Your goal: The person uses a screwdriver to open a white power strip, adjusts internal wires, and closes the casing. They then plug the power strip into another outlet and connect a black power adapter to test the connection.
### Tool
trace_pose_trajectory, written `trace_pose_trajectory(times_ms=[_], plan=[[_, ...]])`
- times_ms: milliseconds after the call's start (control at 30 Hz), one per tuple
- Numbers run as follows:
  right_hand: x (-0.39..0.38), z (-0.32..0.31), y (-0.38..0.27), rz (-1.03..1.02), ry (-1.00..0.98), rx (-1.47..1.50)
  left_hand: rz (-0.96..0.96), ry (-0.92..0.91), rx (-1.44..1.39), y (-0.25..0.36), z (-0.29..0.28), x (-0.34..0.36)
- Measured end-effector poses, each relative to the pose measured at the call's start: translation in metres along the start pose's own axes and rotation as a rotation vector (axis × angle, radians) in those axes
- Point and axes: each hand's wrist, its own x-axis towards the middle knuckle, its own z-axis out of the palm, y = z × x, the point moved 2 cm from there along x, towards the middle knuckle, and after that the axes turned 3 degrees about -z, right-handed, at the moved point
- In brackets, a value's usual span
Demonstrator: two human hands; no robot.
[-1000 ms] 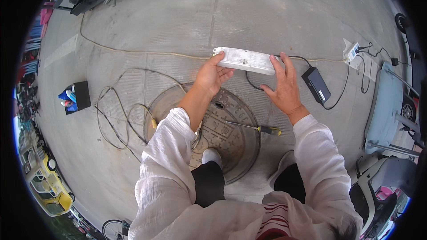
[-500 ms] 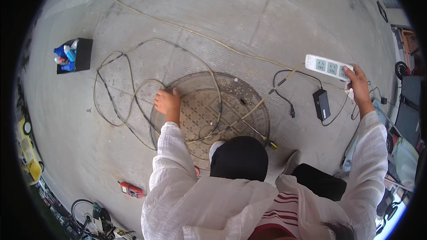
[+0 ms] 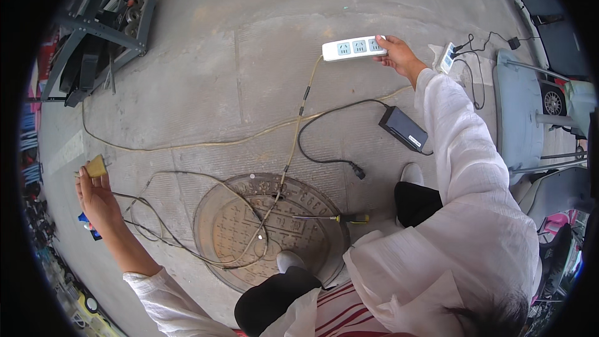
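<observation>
Head view: our right hand [image 3: 399, 56] is closed around one end of a white power strip [image 3: 354, 47], held out over the concrete. Our left hand [image 3: 97, 196], stretched far out, pinches a small yellowish plug [image 3: 95, 166] in its fingertips. The yellowed cord [image 3: 293, 143] between them sags across the round manhole cover [image 3: 271, 228], so it looks partly drawn out, not yet straight. A yellow-handled screwdriver [image 3: 334, 218] lies on the cover, a black adapter brick [image 3: 404, 128] nearby. No readable labels.
</observation>
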Motion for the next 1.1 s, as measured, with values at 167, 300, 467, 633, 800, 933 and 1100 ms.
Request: trace_pose_trajectory(times_ms=[167, 300, 467, 633, 800, 933, 1100], plan=[[0.083, -0.045, 0.057, -0.004, 0.078, -0.328, 0.023, -0.247, 0.003, 0.051, 0.197, -0.013], [0.092, -0.029, 0.050, -0.510, 0.372, -0.777, -0.121, -0.425, 0.186, 0.011, 0.377, -0.083], [-0.007, 0.017, -0.062, -0.655, -0.645, 0.255, -0.527, -0.474, 0.378, -0.105, 0.491, -0.156], [-0.026, -0.009, -0.061, -0.520, -0.895, -0.186, -0.715, -0.699, 0.417, -0.190, 0.511, -0.200], [-0.019, -0.071, -0.017, -0.591, -0.634, -0.502, -0.485, -0.723, 1.072, -0.269, 0.418, -0.262], [-0.032, -0.136, -0.024, -1.262, 0.103, -0.800, -0.281, -0.455, 1.706, -0.332, 0.285, -0.325], [-0.049, -0.209, -0.021, -1.115, 0.603, -0.920, -0.323, -0.637, 1.592, -0.347, 0.233, -0.286]])
